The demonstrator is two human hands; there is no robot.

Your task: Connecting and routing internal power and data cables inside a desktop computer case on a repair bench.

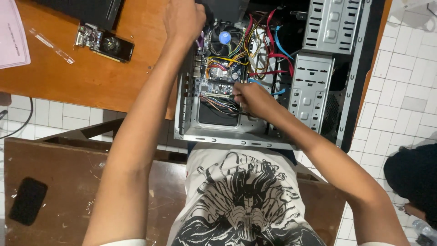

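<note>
Two bare hands work inside an open grey sheet-metal computer case (318,68) lying on its side w/ the panel off. Right hand (252,99): fingers curled together, tips pressed down at the near edge of the green motherboard (218,77), among a bundle of thin multicoloured wires (223,104); whether it pinches a connector cannot be told, fingertips hidden. Left hand (183,19): closed in a loose fist at the far left corner of the case, resting on a dark component; what it grips, if anything, is hidden. Between the hands: round black CPU fan w/ blue centre (224,37) and red, yellow and blue cables (268,54) running right toward the perforated metal drive bays (310,89). Case rests partly on an orange-brown wooden table (91,77), far left. On that table, left of the left forearm: a loose small graphics card w/ black fan (104,43). Near left: a worn dark-brown wooden surface (68,191) bearing a flat black phone-like slab (28,200). Floor: white square tiles (400,91).
</note>
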